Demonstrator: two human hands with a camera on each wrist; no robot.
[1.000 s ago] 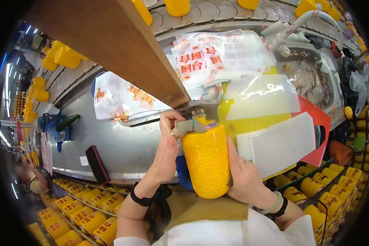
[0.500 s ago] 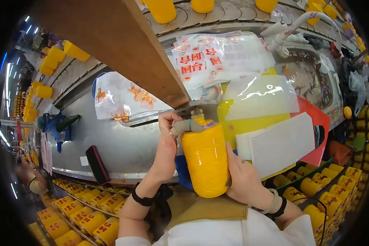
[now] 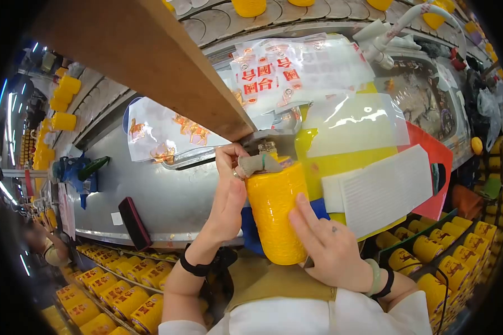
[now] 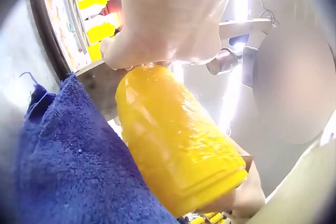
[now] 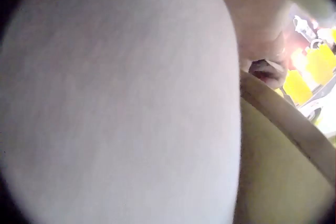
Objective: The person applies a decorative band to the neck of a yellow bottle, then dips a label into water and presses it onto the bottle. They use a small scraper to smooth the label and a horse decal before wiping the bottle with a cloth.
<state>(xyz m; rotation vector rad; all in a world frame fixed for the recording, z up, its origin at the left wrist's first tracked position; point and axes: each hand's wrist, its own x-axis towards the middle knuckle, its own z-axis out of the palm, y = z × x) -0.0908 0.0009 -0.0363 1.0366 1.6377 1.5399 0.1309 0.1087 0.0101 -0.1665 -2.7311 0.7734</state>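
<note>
A glossy yellow bottle [image 3: 276, 215] with a textured surface lies tilted between the two hands, its glass neck [image 3: 267, 148] at the top beside a metal piece. At the neck end, my left hand [image 3: 227, 195] grips with curled fingers, cloth covering at least one fingertip. My right hand [image 3: 327, 243] rests straight fingers on the bottle's lower right side; its thumb is mostly hidden. In the left wrist view the yellow bottle [image 4: 173, 140] hangs below my left hand [image 4: 170, 19]. The right wrist view is mostly filled by a blurred pale surface.
A wooden beam [image 3: 151, 67] crosses the upper left. Right of the bottle lie white ribbed sheets [image 3: 385, 190] on yellow and red boards. A blue cloth [image 4: 79, 150] hangs beside the bottle. A phone [image 3: 134, 223] lies on the left; racks of yellow bottles stand below.
My right hand's fingers have shifted from the bottle's right edge onto its upper surface. My left hand has stayed at the neck. Yellow containers on the conveyor behind have changed position.
</note>
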